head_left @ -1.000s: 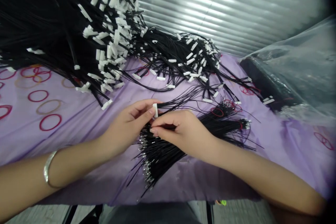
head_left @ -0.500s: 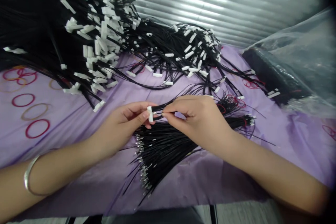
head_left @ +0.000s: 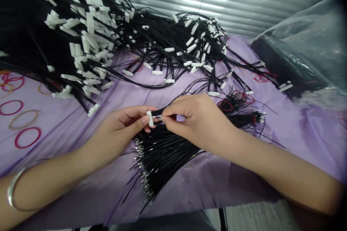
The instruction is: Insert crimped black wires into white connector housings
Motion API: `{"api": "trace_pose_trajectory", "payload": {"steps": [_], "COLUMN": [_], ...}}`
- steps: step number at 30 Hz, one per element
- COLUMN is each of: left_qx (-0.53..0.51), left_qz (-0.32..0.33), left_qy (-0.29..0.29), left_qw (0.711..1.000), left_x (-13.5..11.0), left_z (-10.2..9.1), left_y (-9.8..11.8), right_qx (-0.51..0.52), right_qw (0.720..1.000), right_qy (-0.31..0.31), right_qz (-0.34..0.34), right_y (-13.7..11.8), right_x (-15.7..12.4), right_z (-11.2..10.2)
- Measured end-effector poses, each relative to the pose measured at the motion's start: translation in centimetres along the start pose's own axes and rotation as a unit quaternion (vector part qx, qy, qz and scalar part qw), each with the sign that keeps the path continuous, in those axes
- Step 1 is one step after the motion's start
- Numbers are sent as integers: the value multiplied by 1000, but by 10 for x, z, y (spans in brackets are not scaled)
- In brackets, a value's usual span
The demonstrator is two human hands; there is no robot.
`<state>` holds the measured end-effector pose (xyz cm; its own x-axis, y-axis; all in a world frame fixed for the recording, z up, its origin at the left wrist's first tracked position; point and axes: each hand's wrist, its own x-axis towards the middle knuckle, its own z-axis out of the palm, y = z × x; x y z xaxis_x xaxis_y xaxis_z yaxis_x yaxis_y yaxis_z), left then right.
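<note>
Between the thumb and fingers of my left hand (head_left: pixel 130 121) is a white plastic connector housing (head_left: pixel 150 118), held upright with black wires running out of its right side. Just right of it, my right hand (head_left: pixel 189 115) pinches a thin black wire whose metal terminal (head_left: pixel 155 117) points at the housing. Whether the tip sits inside the housing I cannot tell. Below both hands a fanned bundle of black wires (head_left: pixel 168 155) lies on the purple cloth (head_left: pixel 114 177), its silvery crimped ends facing left.
A large heap of black cables with white connectors (head_left: pixel 89 43) rises at the left, and another pile (head_left: pixel 168 32) lies behind my hands. Rubber bands (head_left: pixel 27 138) are scattered at left. A clear plastic bag (head_left: pixel 303 54) with dark contents stands at right. Tied wire bundles (head_left: pixel 244 118) lie beyond my right hand.
The view has shifted, so most things sit a little further left. Both hands keep their grips, and the wire's terminal stays close to the housing.
</note>
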<state>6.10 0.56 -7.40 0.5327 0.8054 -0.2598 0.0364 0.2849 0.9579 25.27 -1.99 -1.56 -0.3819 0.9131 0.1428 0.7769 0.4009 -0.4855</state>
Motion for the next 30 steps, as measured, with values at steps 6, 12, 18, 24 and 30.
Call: {"api": "trace_pose_trajectory", "payload": {"steps": [6,12,18,24,30], "left_qx": [13,23,51,46,50], "left_qz": [8,5,12,-3,16], "left_qy": [-11,-7,-21,-10,-26], "left_qw": [1000,1000,998,999,998], "left_x": [2,1,1,2,4], "left_z": [0,-1,-1,0,-2], "left_y": [1,0,2,2,2], "right_qx": [5,3,-15,-22,-18], "right_qw": [1000,1000,1000,999,999], "right_qy": [-4,9,-3,-11,0], "right_qz": [6,-10,12,27,-36], "right_y": [1,3,2,1,7], "right_x": [1,1,0,0,-2], "right_z": [0,3,3,5,7]}}
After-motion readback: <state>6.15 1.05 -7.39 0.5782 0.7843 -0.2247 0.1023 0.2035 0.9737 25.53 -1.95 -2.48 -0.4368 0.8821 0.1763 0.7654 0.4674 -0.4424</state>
